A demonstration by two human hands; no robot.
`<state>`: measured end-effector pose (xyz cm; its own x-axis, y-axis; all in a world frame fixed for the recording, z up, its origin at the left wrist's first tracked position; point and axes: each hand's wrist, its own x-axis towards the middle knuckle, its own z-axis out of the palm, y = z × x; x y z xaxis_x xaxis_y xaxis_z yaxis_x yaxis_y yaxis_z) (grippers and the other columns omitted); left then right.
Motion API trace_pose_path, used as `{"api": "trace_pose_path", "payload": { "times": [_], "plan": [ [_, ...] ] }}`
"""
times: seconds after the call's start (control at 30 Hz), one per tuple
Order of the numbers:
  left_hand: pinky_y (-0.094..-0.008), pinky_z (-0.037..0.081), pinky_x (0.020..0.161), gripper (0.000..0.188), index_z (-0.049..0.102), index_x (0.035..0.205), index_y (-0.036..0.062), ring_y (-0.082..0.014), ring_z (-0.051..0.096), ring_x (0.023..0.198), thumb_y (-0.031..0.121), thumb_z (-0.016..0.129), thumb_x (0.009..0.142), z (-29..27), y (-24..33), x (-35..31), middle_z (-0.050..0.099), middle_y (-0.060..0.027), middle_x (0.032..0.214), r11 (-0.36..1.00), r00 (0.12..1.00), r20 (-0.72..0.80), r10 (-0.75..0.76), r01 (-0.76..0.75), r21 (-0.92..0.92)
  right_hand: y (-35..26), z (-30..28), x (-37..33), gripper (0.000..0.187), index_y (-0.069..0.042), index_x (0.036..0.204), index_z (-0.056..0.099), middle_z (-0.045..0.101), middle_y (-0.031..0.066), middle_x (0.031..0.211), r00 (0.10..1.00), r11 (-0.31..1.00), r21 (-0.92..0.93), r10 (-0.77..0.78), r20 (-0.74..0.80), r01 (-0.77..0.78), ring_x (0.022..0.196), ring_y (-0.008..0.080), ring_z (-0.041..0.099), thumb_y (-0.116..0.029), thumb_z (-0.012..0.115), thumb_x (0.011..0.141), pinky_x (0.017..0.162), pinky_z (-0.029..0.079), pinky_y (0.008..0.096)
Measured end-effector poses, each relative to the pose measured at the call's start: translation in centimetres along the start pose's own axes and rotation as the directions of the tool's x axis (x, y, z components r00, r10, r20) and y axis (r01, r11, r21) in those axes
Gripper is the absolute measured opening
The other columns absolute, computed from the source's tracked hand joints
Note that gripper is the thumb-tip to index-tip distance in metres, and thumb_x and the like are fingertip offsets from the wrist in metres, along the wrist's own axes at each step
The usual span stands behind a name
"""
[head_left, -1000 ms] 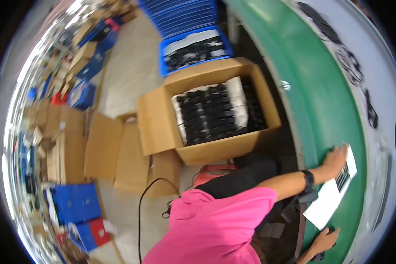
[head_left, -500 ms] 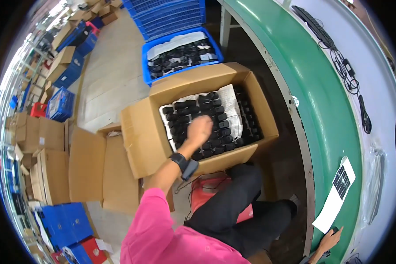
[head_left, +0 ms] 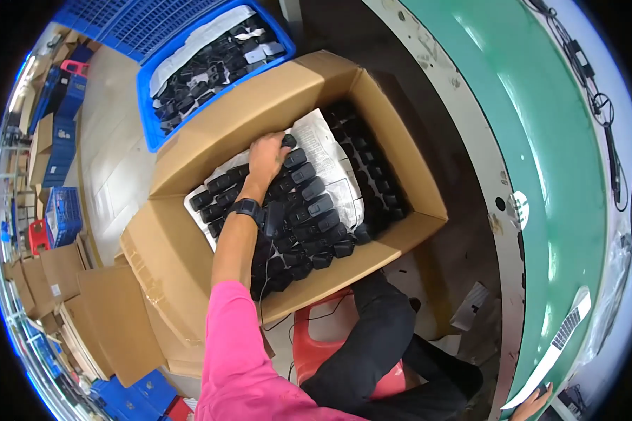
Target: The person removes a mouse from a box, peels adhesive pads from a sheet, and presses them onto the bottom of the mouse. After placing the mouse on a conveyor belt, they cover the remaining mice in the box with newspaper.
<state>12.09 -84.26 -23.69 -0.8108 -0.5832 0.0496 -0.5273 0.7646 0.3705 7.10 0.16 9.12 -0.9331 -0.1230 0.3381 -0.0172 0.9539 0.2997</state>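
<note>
A cardboard box stands open in front of me, holding rows of small black blocky units, like power adapters, on a white paper sheet. My left hand, with a dark watch on its wrist, reaches to the far row. Its fingers are closed round a black unit, partly hidden by the hand. My right hand is at the lower right on the green bench, beside a white sheet with a dark printed grid. It looks closed around something small and dark; the lower edge cuts it off.
Beyond the box is a blue crate with more black units. The green bench curves along the right, carrying a black cable with an adapter. A red stool stands by my legs. Cartons and blue bins line the left.
My left hand has moved from mid-box to the far row and closed on a unit there. My view has shifted closer to the box, and my right hand now sits lower in the picture.
</note>
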Motion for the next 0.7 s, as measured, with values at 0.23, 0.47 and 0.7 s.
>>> {"api": "trace_pose_path", "payload": {
  "times": [0.23, 0.47, 0.7],
  "plan": [
    [-0.0427, 0.047, 0.09, 0.034, 0.065, 0.11, 0.0024, -0.0361, 0.061, 0.104, 0.012, 0.07, 0.078, 1.7, -1.1, -0.3, 0.065, -0.018, 0.111, 0.978, 0.973, -0.224, 0.057, -0.1, -0.183, 0.5, 0.7, 0.6, 0.042, 0.007, 0.12, 0.055, 0.058, 0.0283, 0.115, 1.0, 1.0, -0.013, 0.002, -0.01, -0.002, 0.105, 0.0427, 0.056, -0.027, 0.054, 0.095, 0.093, 0.044, 0.0469],
    [-0.0418, 0.048, 0.089, 0.033, 0.063, 0.11, 0.0012, -0.0389, 0.061, 0.103, 0.01, 0.07, 0.079, 2.1, -0.8, -1.6, 0.065, -0.0203, 0.109, 0.944, 0.945, -0.32, -0.066, -0.045, -0.327, -1.4, -0.4, 0.3, 0.039, 0.009, 0.115, 0.056, 0.061, 0.0278, 0.107, 1.0, 1.0, 0.01, 0.015, 0.008, -0.015, 0.099, 0.0436, 0.058, -0.023, 0.057, 0.091, 0.089, 0.046, 0.0481],
    [-0.043, 0.048, 0.089, 0.036, 0.059, 0.114, 0.0017, -0.0389, 0.057, 0.107, 0.006, 0.068, 0.079, 1.5, -0.8, -1.5, 0.062, -0.0193, 0.113, 0.963, 0.987, -0.151, -0.053, 0.011, -0.271, 0.6, 0.4, -0.2, 0.042, 0.009, 0.117, 0.054, 0.061, 0.0292, 0.109, 0.999, 0.999, -0.03, 0.043, 0.008, -0.043, 0.1, 0.0438, 0.059, -0.023, 0.057, 0.089, 0.088, 0.047, 0.0475]
  ]
}}
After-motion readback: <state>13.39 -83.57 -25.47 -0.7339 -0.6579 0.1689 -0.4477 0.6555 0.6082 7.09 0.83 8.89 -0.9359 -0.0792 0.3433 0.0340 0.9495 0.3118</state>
